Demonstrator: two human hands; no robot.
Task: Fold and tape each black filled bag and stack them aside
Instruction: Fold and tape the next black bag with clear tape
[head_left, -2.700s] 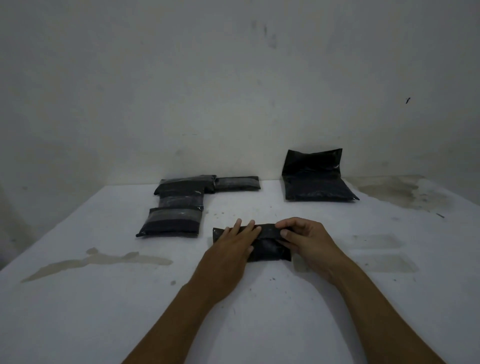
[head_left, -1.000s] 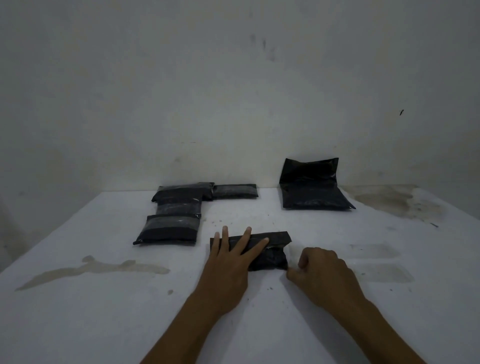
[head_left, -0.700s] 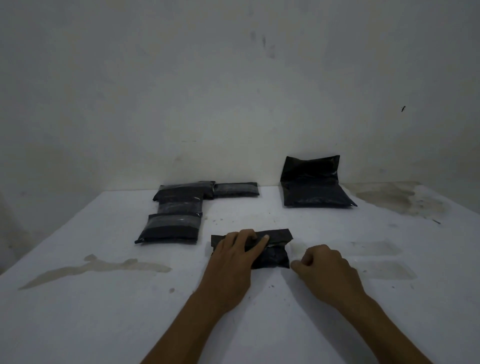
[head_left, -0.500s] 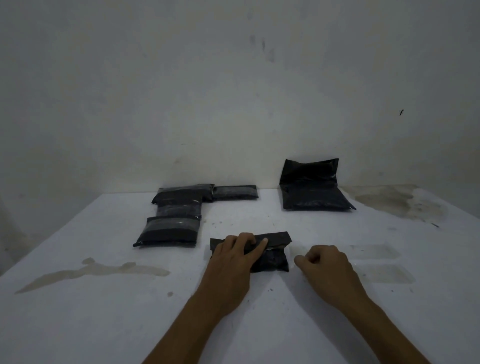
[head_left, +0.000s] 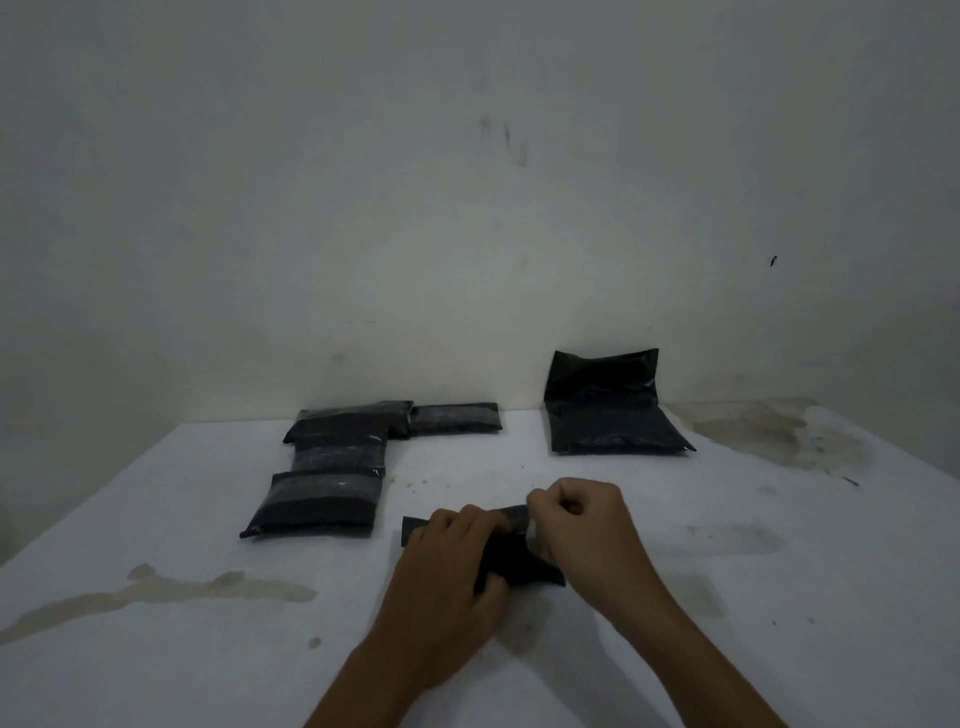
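A folded black bag (head_left: 511, 553) lies on the white table (head_left: 208, 665) in front of me. My left hand (head_left: 452, 566) lies over its left half with curled fingers gripping it. My right hand (head_left: 582, 525) is over the bag's right end, fingers curled, pinching a strip of clear tape (head_left: 532, 525) against the fold. Much of the bag is hidden under both hands. Several folded, taped black bags (head_left: 322, 493) lie grouped at the back left. One unfolded black bag (head_left: 610, 410) leans against the wall at the back right.
The white wall (head_left: 467, 208) stands right behind the table. Brownish stains mark the table at the front left (head_left: 156, 592) and the back right (head_left: 769, 431). Faint clear patches (head_left: 737, 538) lie on the table to the right of my hands.
My right hand rose from the table beside the bag and came onto the bag's right end with a strip of tape. My left hand stayed on the bag, fingers curled tighter.
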